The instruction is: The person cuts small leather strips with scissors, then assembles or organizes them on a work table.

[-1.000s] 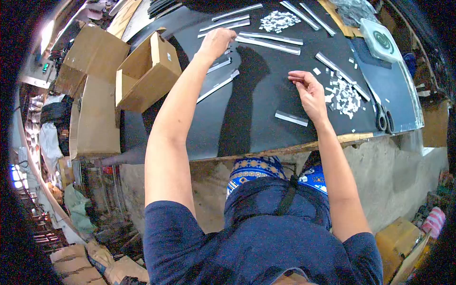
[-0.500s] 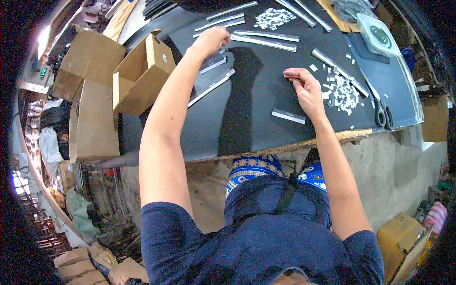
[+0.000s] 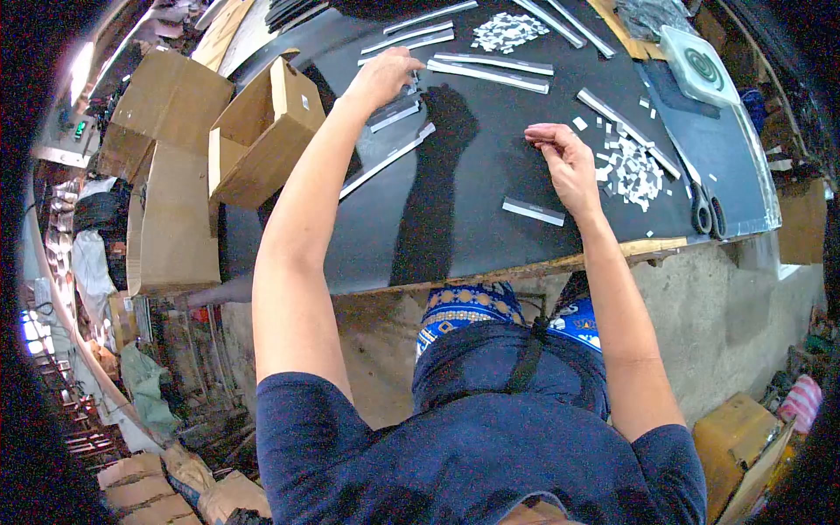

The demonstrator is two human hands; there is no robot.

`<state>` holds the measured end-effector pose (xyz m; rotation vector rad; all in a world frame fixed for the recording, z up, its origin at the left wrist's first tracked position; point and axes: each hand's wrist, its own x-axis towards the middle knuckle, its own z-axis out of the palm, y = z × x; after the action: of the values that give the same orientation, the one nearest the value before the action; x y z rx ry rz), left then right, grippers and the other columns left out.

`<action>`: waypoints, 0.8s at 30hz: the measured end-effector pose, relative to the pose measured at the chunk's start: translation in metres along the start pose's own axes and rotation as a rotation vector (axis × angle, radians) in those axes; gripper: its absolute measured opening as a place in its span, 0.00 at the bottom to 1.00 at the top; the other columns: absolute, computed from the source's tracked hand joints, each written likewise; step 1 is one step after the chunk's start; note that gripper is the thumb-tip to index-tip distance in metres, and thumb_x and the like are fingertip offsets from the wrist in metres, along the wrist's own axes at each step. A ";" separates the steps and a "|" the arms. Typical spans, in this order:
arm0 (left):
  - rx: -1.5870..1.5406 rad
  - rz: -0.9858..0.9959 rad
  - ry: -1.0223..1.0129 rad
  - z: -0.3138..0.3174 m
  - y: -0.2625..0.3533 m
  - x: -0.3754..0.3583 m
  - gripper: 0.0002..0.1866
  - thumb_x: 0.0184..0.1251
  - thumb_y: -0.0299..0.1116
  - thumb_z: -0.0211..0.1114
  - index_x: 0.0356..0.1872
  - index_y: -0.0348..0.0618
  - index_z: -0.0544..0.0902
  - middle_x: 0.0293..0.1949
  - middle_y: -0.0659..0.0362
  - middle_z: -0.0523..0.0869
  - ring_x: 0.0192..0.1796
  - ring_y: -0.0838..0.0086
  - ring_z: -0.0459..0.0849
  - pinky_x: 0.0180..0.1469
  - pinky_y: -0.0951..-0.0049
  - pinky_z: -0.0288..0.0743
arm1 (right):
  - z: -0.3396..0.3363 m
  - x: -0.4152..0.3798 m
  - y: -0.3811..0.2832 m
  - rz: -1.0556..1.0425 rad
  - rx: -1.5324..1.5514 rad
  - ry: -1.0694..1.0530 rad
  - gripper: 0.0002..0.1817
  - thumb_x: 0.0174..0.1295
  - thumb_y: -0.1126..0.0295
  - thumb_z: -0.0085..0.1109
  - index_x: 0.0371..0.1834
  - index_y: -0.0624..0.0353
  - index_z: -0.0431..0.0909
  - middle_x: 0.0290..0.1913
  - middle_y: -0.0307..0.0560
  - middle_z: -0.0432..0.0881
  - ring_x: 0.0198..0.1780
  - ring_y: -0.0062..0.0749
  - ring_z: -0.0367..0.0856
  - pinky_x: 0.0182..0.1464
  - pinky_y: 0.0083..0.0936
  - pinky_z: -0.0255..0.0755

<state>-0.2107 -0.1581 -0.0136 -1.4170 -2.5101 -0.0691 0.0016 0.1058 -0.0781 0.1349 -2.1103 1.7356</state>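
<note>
Left hand (image 3: pixel 385 77) half-curled, right hand (image 3: pixel 567 159) fingers bunched, contents unclear. Flat grey-and-white strip (image 3: pixel 398 116) at the left's six o'clock, brown cardboard box (image 3: pixel 302 105) at eight; small white rectangular chips (image 3: pixel 637 173) at the right's three.

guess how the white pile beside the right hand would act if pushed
The white pile would probably scatter rather than slide as one, since its pieces look loose and several already lie apart. Each piece is likely light, looking small and thin.
</note>
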 end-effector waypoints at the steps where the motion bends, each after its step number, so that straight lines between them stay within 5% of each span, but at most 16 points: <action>1: -0.029 -0.031 0.098 -0.007 0.008 -0.004 0.09 0.52 0.26 0.66 0.36 0.43 0.84 0.34 0.54 0.84 0.43 0.56 0.82 0.47 0.63 0.75 | 0.000 0.001 0.003 0.005 0.012 0.003 0.13 0.59 0.85 0.48 0.41 0.62 0.81 0.43 0.47 0.82 0.46 0.32 0.81 0.52 0.25 0.73; 3: -0.055 -0.064 0.194 -0.018 0.023 -0.019 0.10 0.52 0.27 0.66 0.38 0.42 0.84 0.33 0.54 0.84 0.41 0.56 0.82 0.46 0.64 0.76 | 0.001 0.000 0.006 0.010 0.027 0.004 0.13 0.59 0.85 0.48 0.41 0.62 0.80 0.43 0.47 0.82 0.46 0.32 0.81 0.51 0.24 0.73; 8: -0.501 -0.620 -0.205 -0.031 0.058 -0.073 0.16 0.48 0.35 0.75 0.31 0.34 0.80 0.32 0.51 0.84 0.36 0.68 0.82 0.42 0.69 0.76 | 0.001 0.000 -0.001 0.054 0.088 0.002 0.12 0.61 0.85 0.48 0.43 0.63 0.79 0.42 0.47 0.82 0.46 0.30 0.82 0.51 0.22 0.73; 12: -0.506 -0.637 -0.044 -0.020 0.062 -0.105 0.17 0.50 0.38 0.75 0.35 0.37 0.82 0.33 0.55 0.84 0.34 0.73 0.82 0.40 0.71 0.77 | 0.000 0.000 0.001 0.028 0.045 -0.027 0.12 0.62 0.85 0.47 0.44 0.64 0.79 0.42 0.46 0.82 0.45 0.29 0.82 0.50 0.22 0.73; 15: -0.547 -0.662 -0.035 -0.017 0.063 -0.105 0.18 0.47 0.37 0.76 0.34 0.35 0.83 0.34 0.51 0.83 0.37 0.67 0.82 0.42 0.68 0.77 | 0.001 0.001 0.001 0.031 0.040 -0.026 0.12 0.62 0.85 0.47 0.44 0.64 0.79 0.42 0.46 0.82 0.45 0.29 0.82 0.50 0.22 0.73; 24: -0.594 -0.732 -0.206 -0.009 0.054 -0.098 0.19 0.44 0.38 0.77 0.33 0.34 0.84 0.30 0.51 0.85 0.35 0.66 0.85 0.41 0.69 0.78 | 0.002 0.004 -0.015 0.095 -0.062 -0.105 0.13 0.61 0.82 0.50 0.46 0.63 0.80 0.40 0.45 0.84 0.43 0.25 0.82 0.48 0.20 0.73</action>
<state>-0.1144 -0.2134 -0.0334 -0.5683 -3.2074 -0.9011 0.0023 0.1012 -0.0631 0.1118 -2.2781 1.7496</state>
